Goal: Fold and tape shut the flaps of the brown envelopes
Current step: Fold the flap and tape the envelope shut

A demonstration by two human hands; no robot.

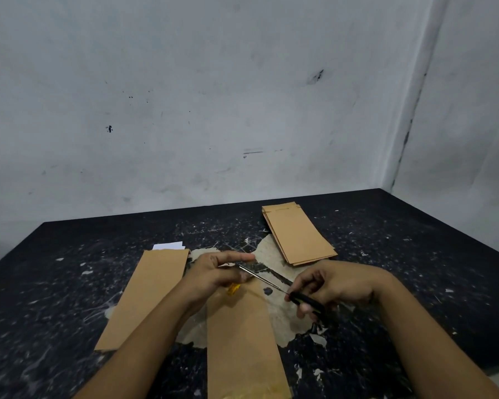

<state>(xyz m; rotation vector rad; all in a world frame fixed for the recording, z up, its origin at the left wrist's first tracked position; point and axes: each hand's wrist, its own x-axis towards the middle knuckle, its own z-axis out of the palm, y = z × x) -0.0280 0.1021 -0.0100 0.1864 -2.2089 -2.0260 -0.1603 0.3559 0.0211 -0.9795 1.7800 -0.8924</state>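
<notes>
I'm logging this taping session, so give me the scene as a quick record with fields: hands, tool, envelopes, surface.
left hand: pinches a yellowish tape piece
right hand: grips scissors, blades toward the left hand
centre envelope: under both hands
left envelope: flat, white paper behind it
envelope stack: far right
table: dark, scuffed

I could not see the near end of the middle envelope (pixel 242 341), cut by the bottom edge. My left hand (pixel 216 272) hid most of a small yellow thing (pixel 233 289); white paper (pixel 169 246) showed only as a sliver behind the left envelope (pixel 144 295)
</notes>
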